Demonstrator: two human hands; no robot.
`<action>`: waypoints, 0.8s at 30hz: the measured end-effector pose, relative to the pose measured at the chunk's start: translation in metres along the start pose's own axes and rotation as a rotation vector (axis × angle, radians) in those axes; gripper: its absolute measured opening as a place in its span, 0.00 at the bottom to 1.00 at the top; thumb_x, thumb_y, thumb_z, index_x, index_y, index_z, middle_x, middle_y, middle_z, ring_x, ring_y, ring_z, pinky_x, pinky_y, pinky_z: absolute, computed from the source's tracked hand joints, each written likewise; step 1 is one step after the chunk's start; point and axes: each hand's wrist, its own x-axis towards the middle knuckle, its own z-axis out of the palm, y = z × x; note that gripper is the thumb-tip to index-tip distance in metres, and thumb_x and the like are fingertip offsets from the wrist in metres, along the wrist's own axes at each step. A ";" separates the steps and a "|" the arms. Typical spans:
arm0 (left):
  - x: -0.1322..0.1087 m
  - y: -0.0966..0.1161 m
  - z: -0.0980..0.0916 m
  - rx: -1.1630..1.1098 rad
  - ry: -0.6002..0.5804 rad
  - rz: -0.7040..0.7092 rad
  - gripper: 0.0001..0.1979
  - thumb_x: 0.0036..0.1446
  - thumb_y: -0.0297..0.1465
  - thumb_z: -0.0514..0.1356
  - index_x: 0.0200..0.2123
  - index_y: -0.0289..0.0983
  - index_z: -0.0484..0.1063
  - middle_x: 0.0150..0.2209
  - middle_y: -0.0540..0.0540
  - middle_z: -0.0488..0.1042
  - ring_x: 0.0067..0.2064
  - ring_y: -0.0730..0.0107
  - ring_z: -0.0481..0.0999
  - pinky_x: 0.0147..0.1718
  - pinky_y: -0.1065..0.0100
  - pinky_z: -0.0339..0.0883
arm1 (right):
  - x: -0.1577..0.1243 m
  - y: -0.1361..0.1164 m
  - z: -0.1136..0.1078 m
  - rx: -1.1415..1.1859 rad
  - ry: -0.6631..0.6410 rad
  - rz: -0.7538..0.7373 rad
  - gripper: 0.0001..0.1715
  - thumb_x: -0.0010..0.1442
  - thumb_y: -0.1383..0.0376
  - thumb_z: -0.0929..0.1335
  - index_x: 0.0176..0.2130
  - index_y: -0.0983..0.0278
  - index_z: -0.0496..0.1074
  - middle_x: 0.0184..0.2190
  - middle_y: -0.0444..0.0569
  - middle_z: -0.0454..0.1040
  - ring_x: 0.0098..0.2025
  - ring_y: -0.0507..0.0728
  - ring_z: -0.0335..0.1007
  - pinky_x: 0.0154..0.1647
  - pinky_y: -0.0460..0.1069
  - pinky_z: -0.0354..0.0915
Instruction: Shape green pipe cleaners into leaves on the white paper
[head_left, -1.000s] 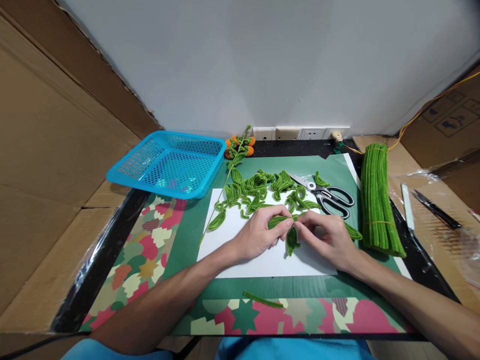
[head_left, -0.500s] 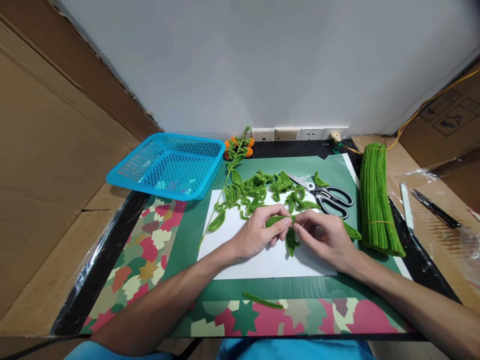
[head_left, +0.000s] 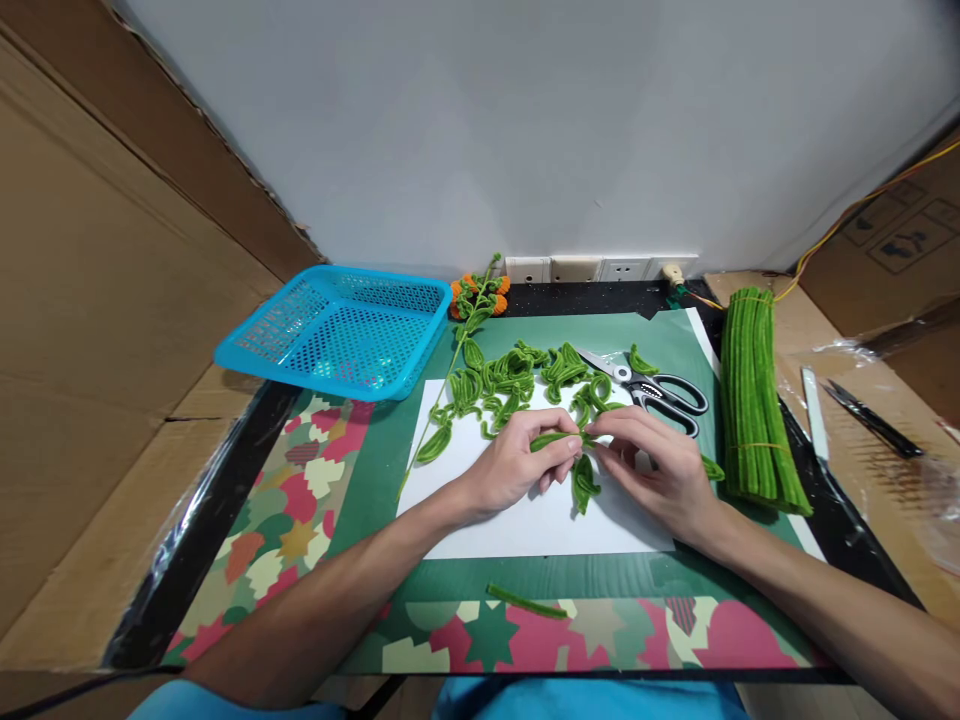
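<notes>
Over the white paper (head_left: 480, 530) my two hands meet at a green pipe-cleaner leaf piece (head_left: 551, 440). My left hand (head_left: 517, 460) is closed around it, thumb and fingers pinching near its right end. Against that same spot the fingertips of my right hand (head_left: 652, 465) are pinched together; they partly hide what they grip. Just below the fingers hangs or lies a curled green leaf (head_left: 585, 485); I cannot tell whether it is joined to the held piece. Behind my hands lies a heap of green pipe-cleaner leaves (head_left: 510, 372).
Black-handled scissors (head_left: 660, 392) lie behind my right hand. A tied bundle of green pipe cleaners (head_left: 761, 400) is at the right, beside a knife (head_left: 814, 410) and tweezers (head_left: 870, 418). A blue basket (head_left: 390, 390) stands back left, near a leafy stem (head_left: 456, 350). One cut pipe cleaner (head_left: 526, 601) lies in front.
My right hand has shifted slightly right, its fingers a little more extended at the pinch. The left hand keeps its hold in nearly the same place.
</notes>
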 end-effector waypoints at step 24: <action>-0.002 0.009 -0.002 0.063 -0.072 -0.028 0.17 0.68 0.43 0.63 0.34 0.35 0.72 0.23 0.52 0.68 0.23 0.77 0.64 0.24 0.73 0.59 | -0.003 0.013 -0.016 -0.396 -0.014 -0.468 0.17 0.70 0.73 0.69 0.55 0.60 0.81 0.38 0.52 0.87 0.30 0.55 0.80 0.28 0.49 0.67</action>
